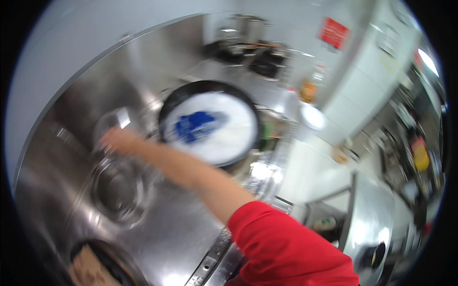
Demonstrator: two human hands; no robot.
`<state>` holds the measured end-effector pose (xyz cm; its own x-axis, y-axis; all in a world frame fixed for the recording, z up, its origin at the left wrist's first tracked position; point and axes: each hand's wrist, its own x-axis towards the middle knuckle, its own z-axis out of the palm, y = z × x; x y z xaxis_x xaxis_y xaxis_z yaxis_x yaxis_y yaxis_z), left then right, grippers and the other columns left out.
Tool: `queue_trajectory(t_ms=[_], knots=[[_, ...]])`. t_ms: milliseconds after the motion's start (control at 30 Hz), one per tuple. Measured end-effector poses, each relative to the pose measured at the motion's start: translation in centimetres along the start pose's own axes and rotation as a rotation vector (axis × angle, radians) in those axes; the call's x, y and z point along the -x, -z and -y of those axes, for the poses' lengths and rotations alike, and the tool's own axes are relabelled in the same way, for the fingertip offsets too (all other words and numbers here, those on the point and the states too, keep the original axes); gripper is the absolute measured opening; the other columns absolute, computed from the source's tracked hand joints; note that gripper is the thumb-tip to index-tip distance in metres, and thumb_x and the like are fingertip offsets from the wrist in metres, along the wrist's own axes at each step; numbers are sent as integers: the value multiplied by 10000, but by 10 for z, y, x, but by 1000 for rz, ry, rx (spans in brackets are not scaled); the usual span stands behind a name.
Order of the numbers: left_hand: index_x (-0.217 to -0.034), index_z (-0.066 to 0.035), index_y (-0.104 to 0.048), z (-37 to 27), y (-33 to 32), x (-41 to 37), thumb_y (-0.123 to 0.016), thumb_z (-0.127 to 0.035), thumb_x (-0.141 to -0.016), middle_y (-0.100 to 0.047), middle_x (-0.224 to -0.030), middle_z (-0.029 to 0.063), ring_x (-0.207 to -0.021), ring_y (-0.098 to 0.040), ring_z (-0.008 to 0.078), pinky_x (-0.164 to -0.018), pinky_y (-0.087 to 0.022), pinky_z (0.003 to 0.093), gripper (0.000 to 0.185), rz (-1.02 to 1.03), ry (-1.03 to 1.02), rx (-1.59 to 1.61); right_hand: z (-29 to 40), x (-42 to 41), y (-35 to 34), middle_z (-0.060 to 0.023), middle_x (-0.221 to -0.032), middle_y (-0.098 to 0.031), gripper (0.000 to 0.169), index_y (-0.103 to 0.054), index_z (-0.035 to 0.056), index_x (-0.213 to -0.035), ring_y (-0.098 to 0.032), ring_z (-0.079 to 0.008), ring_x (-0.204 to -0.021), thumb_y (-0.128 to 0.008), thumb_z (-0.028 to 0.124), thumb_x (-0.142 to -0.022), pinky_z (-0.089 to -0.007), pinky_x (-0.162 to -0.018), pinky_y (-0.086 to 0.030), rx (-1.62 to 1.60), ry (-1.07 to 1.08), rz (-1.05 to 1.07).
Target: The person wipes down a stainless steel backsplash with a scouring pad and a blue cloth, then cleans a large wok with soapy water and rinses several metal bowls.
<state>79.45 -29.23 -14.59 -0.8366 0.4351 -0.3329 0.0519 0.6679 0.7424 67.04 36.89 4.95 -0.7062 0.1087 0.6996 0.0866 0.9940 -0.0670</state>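
My right hand [120, 141], on the bare forearm below a red sleeve, stretches over the steel counter and is motion-blurred. Its fingers overlap a clear container or lid [118, 119] by the steel backsplash; whether they grip it cannot be told. Just in front of the hand stands a round clear bowl [120, 189]. Beyond my forearm is a large round black pan [179, 94]. A flat white surface [232, 132] fills most of it, with a crumpled-looking blue patch [195, 125], possibly cloth, on it. My left hand is out of view.
A dark round pan [125, 266] with a brown board-like piece [89, 268] sits at the lower left. Metal pots [247, 30] stand at the back. On the right are a bottle of orange liquid [308, 90], a white-topped tub [313, 118] and a domed metal cover [370, 214].
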Motion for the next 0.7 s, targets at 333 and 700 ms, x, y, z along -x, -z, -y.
queue_trajectory(t_ms=[333,700], knots=[[-1275,-131,-280,-76,-26,-160,-385,-380,-872,-304,-1303,137,-1200,-250,302,-1003,-161,453,485,563,-22,526,166,116,90,-145,-720,-516,155,-503,45,-828,-523,-305,-731,-491,130,-699,-391,-626,-393,-221,-621,-419],[-1138,-41,-426,-208,-131,-45,-409,-280,-843,-466,-1133,139,-1004,-390,263,-894,-276,387,380,1155,131,739,289,260,124,-156,-774,-580,188,-553,76,-796,-556,-352,-728,-540,219,-676,-438,-628,-433,-284,-1194,-481]])
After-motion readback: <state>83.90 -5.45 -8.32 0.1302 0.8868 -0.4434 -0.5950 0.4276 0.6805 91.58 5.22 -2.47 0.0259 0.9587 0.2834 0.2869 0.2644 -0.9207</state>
